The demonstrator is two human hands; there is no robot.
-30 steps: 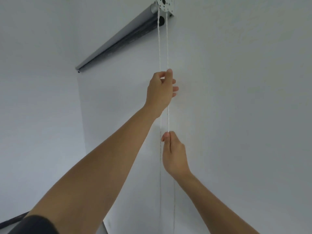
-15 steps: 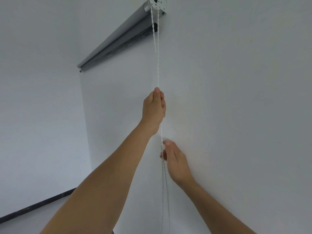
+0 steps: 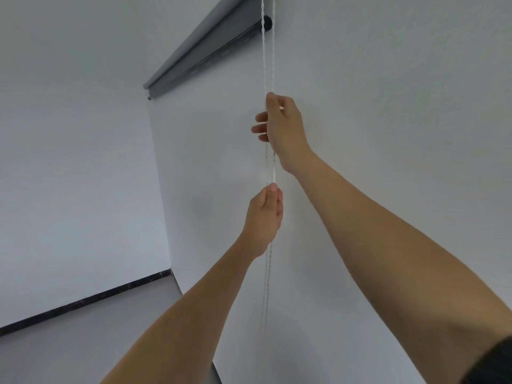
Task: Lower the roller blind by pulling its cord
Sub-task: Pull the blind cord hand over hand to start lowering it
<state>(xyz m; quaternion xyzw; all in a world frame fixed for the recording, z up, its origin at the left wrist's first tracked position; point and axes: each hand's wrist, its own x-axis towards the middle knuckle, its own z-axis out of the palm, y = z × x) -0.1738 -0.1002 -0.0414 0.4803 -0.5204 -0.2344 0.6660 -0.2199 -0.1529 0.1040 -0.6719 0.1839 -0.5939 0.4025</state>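
A grey roller blind (image 3: 205, 45) is mounted high on the white wall, with only a short strip of fabric hanging under the roll. Its white cord (image 3: 268, 51) drops from the right end as two thin strands. My right hand (image 3: 282, 128) is the upper one. Its thumb and forefinger pinch the cord while the other fingers stick out to the left. Directly below it, my left hand (image 3: 264, 217) is closed around the cord. The strands run on down past my left wrist.
White walls (image 3: 388, 106) meet in a corner at the left, behind the blind's far end. A dark skirting strip (image 3: 83, 300) runs along the floor at the lower left.
My left hand has come down along the cord from the upper spot. My right hand has let go lower down and now grips above the left. A little more fabric shows.
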